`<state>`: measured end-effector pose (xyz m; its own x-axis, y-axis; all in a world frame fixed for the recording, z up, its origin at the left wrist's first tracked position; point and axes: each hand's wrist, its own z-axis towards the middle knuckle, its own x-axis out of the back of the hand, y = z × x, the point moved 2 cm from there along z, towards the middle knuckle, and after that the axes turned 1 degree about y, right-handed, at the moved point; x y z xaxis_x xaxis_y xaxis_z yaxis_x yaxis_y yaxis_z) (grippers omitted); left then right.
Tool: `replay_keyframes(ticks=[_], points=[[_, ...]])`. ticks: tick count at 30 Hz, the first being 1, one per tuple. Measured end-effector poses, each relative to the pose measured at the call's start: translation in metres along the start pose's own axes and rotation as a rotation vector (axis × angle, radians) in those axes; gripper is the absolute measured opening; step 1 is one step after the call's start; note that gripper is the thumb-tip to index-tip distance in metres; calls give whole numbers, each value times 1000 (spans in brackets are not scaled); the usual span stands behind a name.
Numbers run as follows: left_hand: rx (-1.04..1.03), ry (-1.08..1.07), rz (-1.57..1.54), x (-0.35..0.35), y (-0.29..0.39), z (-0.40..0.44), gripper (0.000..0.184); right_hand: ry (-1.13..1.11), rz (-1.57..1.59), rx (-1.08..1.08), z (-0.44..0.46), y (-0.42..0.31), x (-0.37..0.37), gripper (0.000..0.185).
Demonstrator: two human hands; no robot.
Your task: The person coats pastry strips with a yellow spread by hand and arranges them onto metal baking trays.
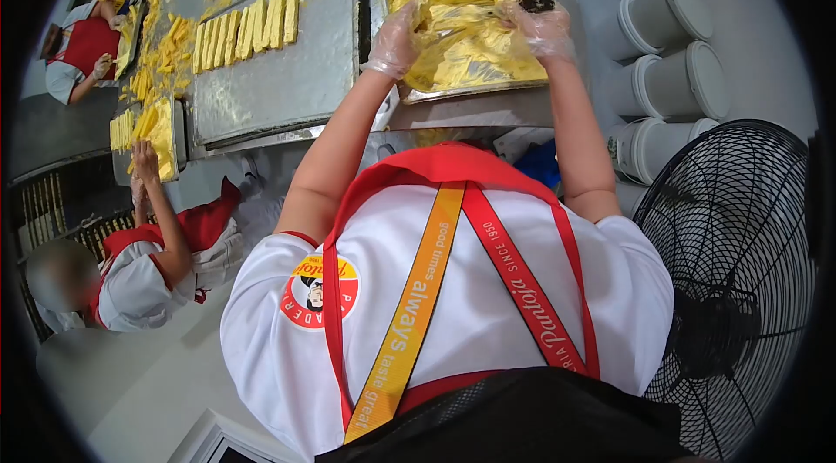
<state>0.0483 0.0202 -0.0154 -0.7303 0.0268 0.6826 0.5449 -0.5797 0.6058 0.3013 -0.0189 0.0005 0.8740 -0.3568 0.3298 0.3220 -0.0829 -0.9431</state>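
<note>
One shallow rectangular metal tray (475, 93) of soft yellow spread (470, 62), on the steel desk (488, 117). Left hand (396, 38), clear-gloved: fingers curled round one yellow piece (422, 17), over the tray's left side. Right hand (542, 27), also gloved: closed on one black handle (535, 3), spread just beside the fingers. Second, dark-rimmed metal tray (279, 97), left: about ten pale-yellow sticks (250, 25), apart from both hands.
</note>
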Motion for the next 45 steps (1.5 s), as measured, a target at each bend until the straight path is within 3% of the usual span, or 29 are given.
replay_keyframes(ticks=[1,3,5,7,9,12,13,15,16,19,22,24,26,27,30,33,35,38,42,43,45], points=[[-40,25,7,1,0,0,47,-55,138,66,-8,-7,-5,30],[-117,73,20,6,-1,-2,46,-107,97,43,-13,-17,-11,35],[-73,37,-59,15,2,-2,46,-99,-258,-121,-10,-24,-11,45],[-5,13,-127,19,-1,-4,46,24,-270,-246,5,-5,-10,46],[89,-1,-187,21,-9,-4,45,60,-109,-144,3,4,-10,37],[344,-117,-31,26,-8,-2,44,-9,198,82,-21,-20,-16,30],[393,-129,-104,22,-15,-3,44,-66,424,-48,-29,-28,-21,27],[487,-150,-249,9,-36,-4,42,-14,30,-70,-28,-37,-22,27],[470,-143,-269,7,-37,-5,42,13,-167,-79,-28,-39,-22,28],[423,-121,-324,2,-44,-2,41,171,-276,-161,-7,-10,-21,29],[426,-124,-347,-5,-52,-6,42,50,153,43,-24,-20,-28,28],[460,-132,-330,7,-37,-8,43,34,176,-55,-22,-16,-27,29],[355,-58,-135,19,-36,-10,41,15,200,-147,-20,-23,-29,29],[315,12,-80,26,-35,-15,41,-37,-279,-249,-17,-36,-24,35],[361,188,-12,66,-28,-20,36,98,-540,-289,-7,-22,-11,38],[396,345,231,106,-53,-32,31,-10,-767,-100,-2,16,-13,35],[340,489,347,127,-82,-33,27,-84,-849,-27,-6,7,-15,33],[186,521,526,129,-117,-27,26,-101,-924,-10,1,10,-22,30],[403,420,592,120,-137,-21,29,-24,-902,5,12,32,-29,28],[568,347,449,124,-132,-21,36,-4,-889,23,13,32,-31,27],[566,344,412,127,-136,-26,43,-15,-974,113,10,35,-30,25]])
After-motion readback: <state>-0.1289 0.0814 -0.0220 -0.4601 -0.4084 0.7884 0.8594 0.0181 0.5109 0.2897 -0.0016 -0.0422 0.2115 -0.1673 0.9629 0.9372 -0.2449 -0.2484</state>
